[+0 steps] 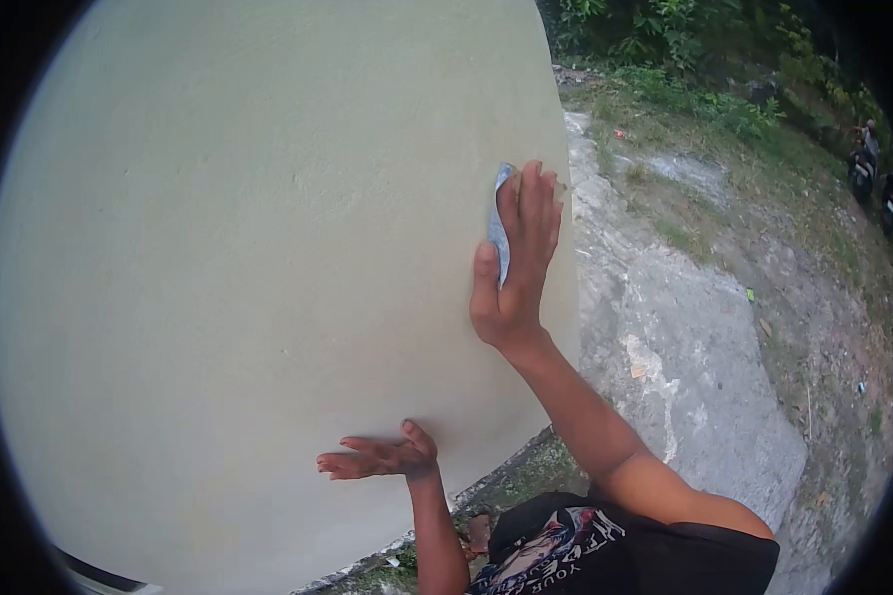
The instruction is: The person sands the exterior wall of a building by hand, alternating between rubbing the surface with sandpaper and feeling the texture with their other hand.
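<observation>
My right hand (526,253) is up near the right edge of a pale green-grey wall (228,248). Its long fingers point upward, and a thin blue-grey sheet of sandpaper (499,223) is held under the palm against the surface. The sheet's curved edge shows between thumb and forefinger; the rest is hidden by the hand. Lower on the wall, my left hand (382,456) rests with its fingers stretched out to the left and thumb up. Nothing shows in it. Small bumps and pits mark the wall's face.
Past the wall's right edge lies rough concrete ground (695,347) with grass beside it. Green bushes (665,40) grow at the top. A person stands by motorbikes (861,177) at the far right. Mossy ground (526,476) runs along the wall's foot.
</observation>
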### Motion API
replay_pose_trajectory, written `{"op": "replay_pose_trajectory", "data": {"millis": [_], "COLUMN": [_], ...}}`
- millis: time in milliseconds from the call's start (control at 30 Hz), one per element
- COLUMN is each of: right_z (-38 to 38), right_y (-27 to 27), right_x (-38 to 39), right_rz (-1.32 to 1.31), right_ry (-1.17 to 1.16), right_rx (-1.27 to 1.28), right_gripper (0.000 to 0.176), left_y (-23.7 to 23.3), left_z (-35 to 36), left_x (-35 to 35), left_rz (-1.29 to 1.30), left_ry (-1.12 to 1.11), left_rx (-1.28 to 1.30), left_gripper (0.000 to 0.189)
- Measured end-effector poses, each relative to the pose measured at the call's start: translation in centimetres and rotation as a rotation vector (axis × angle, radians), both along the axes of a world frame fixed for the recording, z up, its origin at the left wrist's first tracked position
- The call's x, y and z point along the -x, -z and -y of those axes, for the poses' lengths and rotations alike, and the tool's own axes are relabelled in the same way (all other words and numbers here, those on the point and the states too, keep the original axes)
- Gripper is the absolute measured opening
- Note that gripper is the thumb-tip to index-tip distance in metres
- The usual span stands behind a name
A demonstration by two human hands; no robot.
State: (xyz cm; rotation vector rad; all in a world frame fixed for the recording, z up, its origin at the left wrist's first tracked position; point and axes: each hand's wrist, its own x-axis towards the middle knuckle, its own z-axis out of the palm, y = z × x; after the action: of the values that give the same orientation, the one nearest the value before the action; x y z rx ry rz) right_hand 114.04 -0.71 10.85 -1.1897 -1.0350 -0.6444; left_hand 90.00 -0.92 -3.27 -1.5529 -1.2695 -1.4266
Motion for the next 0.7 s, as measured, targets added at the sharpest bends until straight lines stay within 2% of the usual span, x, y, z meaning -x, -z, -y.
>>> {"op": "replay_pose_trajectory", "data": {"millis": [100,167,233,300,333,400,433,500,600,700], "right_z": [-0.7,-1.6,-1.4,-1.6,-1.6,-1.4,-1.2,-0.8,-0.8,-0.8], "right_y": [8.7,14.7,14.4,12.6,10.9,6.6,4.5,0.2,-4.7,-6.1], "right_x": [-3.8,-4.3,-4.0,-4.4,-4.7,-5.2,-5.3,-5.0,-0.9,6.0], "right_rz": [-0.369,-0.755,-0.827,-0.672,-0.662,-0.366,-0.347,-0.028,0.086,0.202], "right_ry": [-0.084,-0.253,-0.287,-0.166,-0.181,-0.17,-0.189,-0.031,-0.01,-0.052], "right_rx": [-0.094,-0.079,-0.066,-0.08,-0.076,-0.104,-0.102,-0.057,-0.035,-0.026], "right_gripper": [0.064,0.066,0.064,0.064,0.064,0.065,0.065,0.065,0.066,0.067], "left_y": [1.1,1.5,1.3,1.3,1.4,1.8,2.1,2.2,2.5,4.1], "left_z": [-0.9,-0.9,-1.2,-1.0,-1.1,-1.3,-1.2,-1.1,-1.1,-1.0], "left_x": [-0.8,-0.8,-0.7,-0.6,-0.6,-0.4,-0.1,-0.1,0.1,0.6], "left_rz": [-0.098,-0.108,-0.09,-0.089,-0.075,-0.062,-0.062,-0.043,-0.035,-0.067], "left_ry": [-0.088,-0.152,-0.107,-0.114,-0.103,-0.108,-0.1,-0.089,-0.061,0.03], "left_rx": [-0.046,-0.037,-0.076,-0.068,-0.065,-0.063,-0.054,-0.057,-0.065,-0.042], "left_gripper": [0.083,0.084,0.083,0.083,0.083,0.084,0.085,0.085,0.086,0.085]}}
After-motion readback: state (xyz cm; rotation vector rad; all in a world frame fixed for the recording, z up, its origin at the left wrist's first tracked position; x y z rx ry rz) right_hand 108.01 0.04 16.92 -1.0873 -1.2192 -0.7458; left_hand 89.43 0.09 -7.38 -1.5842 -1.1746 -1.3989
